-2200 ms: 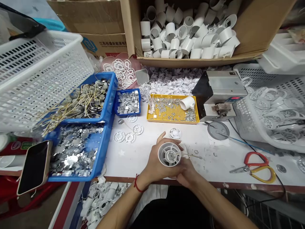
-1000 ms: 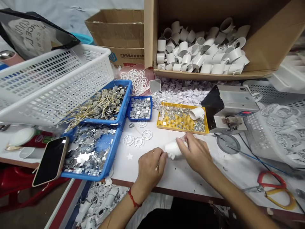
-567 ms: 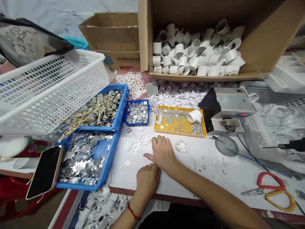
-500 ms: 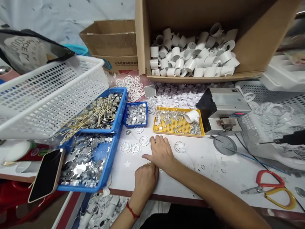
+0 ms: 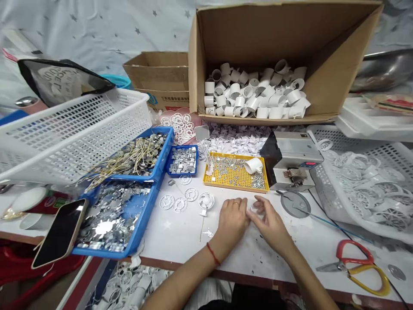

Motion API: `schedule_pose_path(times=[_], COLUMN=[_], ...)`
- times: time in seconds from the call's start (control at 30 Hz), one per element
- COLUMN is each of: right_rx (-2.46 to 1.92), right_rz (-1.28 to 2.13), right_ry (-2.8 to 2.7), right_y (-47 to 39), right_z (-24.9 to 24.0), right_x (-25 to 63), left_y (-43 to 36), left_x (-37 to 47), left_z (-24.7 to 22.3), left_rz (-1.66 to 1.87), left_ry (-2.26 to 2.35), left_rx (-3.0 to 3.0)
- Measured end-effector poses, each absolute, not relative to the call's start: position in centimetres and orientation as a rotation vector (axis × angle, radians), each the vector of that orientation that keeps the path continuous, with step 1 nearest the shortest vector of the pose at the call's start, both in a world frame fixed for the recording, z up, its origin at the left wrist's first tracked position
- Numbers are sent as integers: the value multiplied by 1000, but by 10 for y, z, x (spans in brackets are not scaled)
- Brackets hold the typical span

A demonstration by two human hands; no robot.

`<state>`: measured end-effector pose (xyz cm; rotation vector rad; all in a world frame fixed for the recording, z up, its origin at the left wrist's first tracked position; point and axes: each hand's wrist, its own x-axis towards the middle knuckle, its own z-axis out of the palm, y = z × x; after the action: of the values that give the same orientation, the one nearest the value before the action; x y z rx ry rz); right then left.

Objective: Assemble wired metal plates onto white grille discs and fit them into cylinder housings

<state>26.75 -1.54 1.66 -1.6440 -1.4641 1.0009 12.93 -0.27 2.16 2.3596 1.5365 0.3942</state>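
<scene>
1. Here's the left hand (image 5: 232, 220), palm down over the surface (image 5: 174, 247), its fingers bunched together; whatever may be under them is hidden, so I can't tell if they grip anything.
2. Across from it, the right hand (image 5: 271, 226) curves in, thumb close to the left fingers, its own fingers spread loosely; something pale shows in the gap, but I can't tell whether it's held.
3. And there's the white spoked part (image 5: 206, 201), flat on the surface just left of the left hand, a thin lead (image 5: 202, 228) trailing towards the near edge.
4. Four flat white rings (image 5: 180, 205) lie left of that, one touching distance from the next; the yellow tray (image 5: 232, 187) sits beyond.
5. Good technique here, I'd judge: steady with the left, make fine adjustments with the right fingertips, press evenly.
6. Mind that lead! Best keep it clear of both wrists, and the scissors (image 5: 341, 265) well apart.
</scene>
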Motion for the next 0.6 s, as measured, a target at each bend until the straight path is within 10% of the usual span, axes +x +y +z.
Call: schedule_pose_path(times=[0.23,0.6], right_rx=[-1155,-1099], right_rz=[1926,1924], right_ry=[-1218,-928], right_y=[-41,-66], right_z=[39,65], right_x=[260,226], left_y=[-47,-63], left_x=[81,98], left_z=[71,59], left_rz=[447,1005], left_ry=[973,865], left_rx=[2443,836])
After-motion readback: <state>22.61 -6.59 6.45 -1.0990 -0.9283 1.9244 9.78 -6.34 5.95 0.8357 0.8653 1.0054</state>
